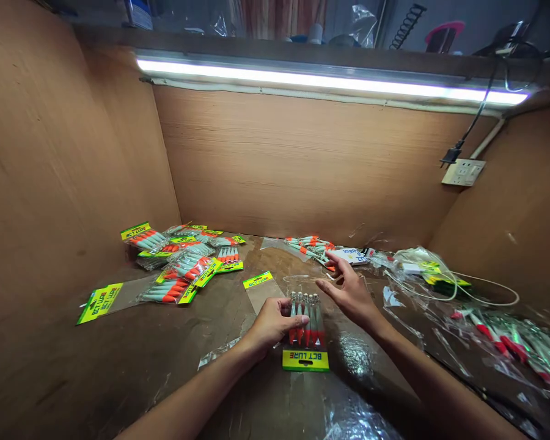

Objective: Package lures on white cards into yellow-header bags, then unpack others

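My left hand point(272, 324) grips a clear bag of fishing lures point(318, 327), with the thumb lying across its front. Several white lures with orange ends sit side by side inside, hooks toward the far end. The yellow-green header card of this pack faces my body and reads upside down. To the right of the pack, my right hand point(352, 296) hovers with fingers apart and nothing in them. Just beyond its fingertips lies a pile of loose orange-and-white lures point(305, 245). Behind my left hand rests a flat bag point(260, 287) with a yellow header.
Filled lure packs point(187, 263) are heaped at the left, beside another flat bag point(103, 302). At the right lie a clear plastic bag with cord point(421, 263) and red-and-white lures point(508, 342). A plug point(450, 156) hangs near the wall socket point(464, 172). Plastic scraps litter the table.
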A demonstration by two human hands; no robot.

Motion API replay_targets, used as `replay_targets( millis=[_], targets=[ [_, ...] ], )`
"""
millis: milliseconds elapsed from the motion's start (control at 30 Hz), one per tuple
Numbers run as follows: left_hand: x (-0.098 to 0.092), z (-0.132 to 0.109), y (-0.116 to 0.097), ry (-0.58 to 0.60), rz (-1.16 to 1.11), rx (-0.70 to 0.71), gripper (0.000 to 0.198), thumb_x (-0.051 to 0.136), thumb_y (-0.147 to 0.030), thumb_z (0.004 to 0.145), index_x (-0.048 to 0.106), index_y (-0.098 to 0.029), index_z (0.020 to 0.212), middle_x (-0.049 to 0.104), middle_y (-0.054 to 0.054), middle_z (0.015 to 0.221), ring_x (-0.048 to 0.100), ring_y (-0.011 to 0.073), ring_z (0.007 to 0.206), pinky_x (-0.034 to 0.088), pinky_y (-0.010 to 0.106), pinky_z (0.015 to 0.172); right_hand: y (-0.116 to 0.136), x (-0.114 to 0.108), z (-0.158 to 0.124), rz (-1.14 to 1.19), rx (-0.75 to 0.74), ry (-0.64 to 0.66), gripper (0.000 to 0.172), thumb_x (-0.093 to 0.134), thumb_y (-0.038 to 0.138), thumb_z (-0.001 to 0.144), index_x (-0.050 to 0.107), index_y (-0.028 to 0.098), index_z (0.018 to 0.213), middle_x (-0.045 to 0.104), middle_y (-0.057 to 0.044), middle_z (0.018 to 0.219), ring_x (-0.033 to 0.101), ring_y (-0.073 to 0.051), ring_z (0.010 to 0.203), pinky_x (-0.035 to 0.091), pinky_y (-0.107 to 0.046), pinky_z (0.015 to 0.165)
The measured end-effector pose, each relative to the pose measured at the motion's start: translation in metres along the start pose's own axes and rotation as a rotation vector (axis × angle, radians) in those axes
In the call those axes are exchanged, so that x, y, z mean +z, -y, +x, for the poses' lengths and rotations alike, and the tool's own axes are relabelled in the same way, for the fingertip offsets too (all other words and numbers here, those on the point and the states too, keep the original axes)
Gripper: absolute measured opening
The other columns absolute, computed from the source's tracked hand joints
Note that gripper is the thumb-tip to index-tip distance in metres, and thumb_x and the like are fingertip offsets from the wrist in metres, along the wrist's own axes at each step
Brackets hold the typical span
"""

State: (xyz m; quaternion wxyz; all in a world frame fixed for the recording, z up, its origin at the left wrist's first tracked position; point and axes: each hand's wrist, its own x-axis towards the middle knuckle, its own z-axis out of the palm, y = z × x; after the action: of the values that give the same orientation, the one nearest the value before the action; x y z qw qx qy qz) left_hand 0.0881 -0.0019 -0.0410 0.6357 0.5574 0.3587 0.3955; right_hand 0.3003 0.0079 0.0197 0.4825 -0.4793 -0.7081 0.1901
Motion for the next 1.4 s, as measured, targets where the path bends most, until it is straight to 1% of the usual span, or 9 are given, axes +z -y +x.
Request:
replay_targets(
  millis=[67,200,333,500,733,900,1167,1333,1400],
  targets=[
    [-0.003,0.001,0.002,0.010,-0.016,-0.003,0.048,0.086,-0.040,0.066,0.073,-0.011,0.103,0.076,0.011,0.092,0.071,0.0231,0.074,0.052,0.030,0.067,-0.005,-0.001,0.003,0.176,0.158,0.143,0.071,0.073,0.045,0.081,0.048,0.021,0.143,0.064,-0.012,0.123,0.063,-0.023,0.098,0.051,-0.039,0.085],
    [-0.001,0.000,-0.003,0.059,-0.025,-0.004,0.053,0.087,-0.041,0.065,0.072,-0.012,0.108,0.076,0.013,0.099,0.072,0.0252,0.081,0.053,0.031,0.072,-0.013,0.002,0.004,0.400,0.267,0.408,0.046,0.076,0.051,0.076,0.073,0.015,0.104,0.072,-0.007,0.092,0.064,-0.018,0.082,0.049,-0.031,0.076],
    [0.002,0.001,-0.015,0.011,-0.040,0.070,0.061,0.084,-0.047,0.069,0.068,-0.015,0.119,0.074,0.012,0.105,0.069,0.0227,0.089,0.051,0.028,0.076,-0.012,0.008,0.000,0.439,0.278,0.375,0.042,0.077,0.054,0.073,0.075,0.012,0.082,0.065,-0.001,0.067,0.050,-0.012,0.061,0.040,-0.026,0.060],
    [-0.005,0.005,-0.014,-0.103,0.019,0.050,0.047,0.076,-0.056,0.075,0.076,-0.012,0.094,0.073,0.009,0.086,0.063,0.0159,0.071,0.044,0.023,0.064,-0.007,0.015,-0.004,0.491,0.257,0.405,0.040,0.078,0.052,0.073,0.075,0.013,0.079,0.061,0.000,0.066,0.047,-0.011,0.060,0.037,-0.025,0.059],
    [-0.018,0.010,-0.016,-0.127,0.102,0.156,0.035,0.078,-0.047,0.074,0.079,-0.015,0.087,0.072,0.008,0.082,0.061,0.0176,0.071,0.044,0.026,0.068,-0.019,0.015,-0.002,0.304,0.077,0.415,0.030,0.074,0.045,0.080,0.079,0.016,0.088,0.070,-0.004,0.078,0.059,-0.015,0.071,0.046,-0.026,0.065],
    [-0.040,0.013,-0.031,-0.030,0.532,0.351,0.021,0.074,-0.041,0.078,0.080,-0.020,0.078,0.072,0.008,0.082,0.062,0.0209,0.080,0.045,0.028,0.074,-0.024,0.023,-0.009,0.060,-0.080,0.347,0.015,0.068,0.032,0.087,0.078,0.021,0.089,0.072,-0.004,0.083,0.064,-0.017,0.077,0.048,-0.028,0.071],
    [-0.047,0.008,-0.023,0.023,0.645,0.377,0.015,0.075,-0.035,0.076,0.078,-0.020,0.075,0.072,0.008,0.082,0.064,0.0208,0.082,0.049,0.030,0.078,-0.038,0.043,-0.028,-0.117,-0.244,0.299,0.008,0.065,0.015,0.087,0.072,0.019,0.086,0.068,-0.003,0.084,0.062,-0.016,0.078,0.046,-0.027,0.071],
    [-0.041,0.004,-0.022,0.094,0.696,0.315,0.053,0.091,-0.031,0.054,0.074,-0.021,0.103,0.073,0.005,0.092,0.066,0.0214,0.085,0.050,0.029,0.079,-0.042,0.046,-0.034,-0.121,-0.250,0.304,0.010,0.064,0.016,0.089,0.074,0.019,0.086,0.067,-0.003,0.082,0.063,-0.016,0.078,0.045,-0.026,0.070],
    [-0.039,0.000,-0.020,0.111,0.687,0.290,0.061,0.090,-0.031,0.058,0.071,-0.021,0.115,0.074,0.007,0.097,0.068,0.0213,0.087,0.050,0.029,0.079,-0.042,0.045,-0.035,-0.112,-0.250,0.300,0.012,0.064,0.016,0.089,0.075,0.020,0.087,0.068,-0.003,0.081,0.063,-0.016,0.077,0.046,-0.025,0.069]
  ],
)
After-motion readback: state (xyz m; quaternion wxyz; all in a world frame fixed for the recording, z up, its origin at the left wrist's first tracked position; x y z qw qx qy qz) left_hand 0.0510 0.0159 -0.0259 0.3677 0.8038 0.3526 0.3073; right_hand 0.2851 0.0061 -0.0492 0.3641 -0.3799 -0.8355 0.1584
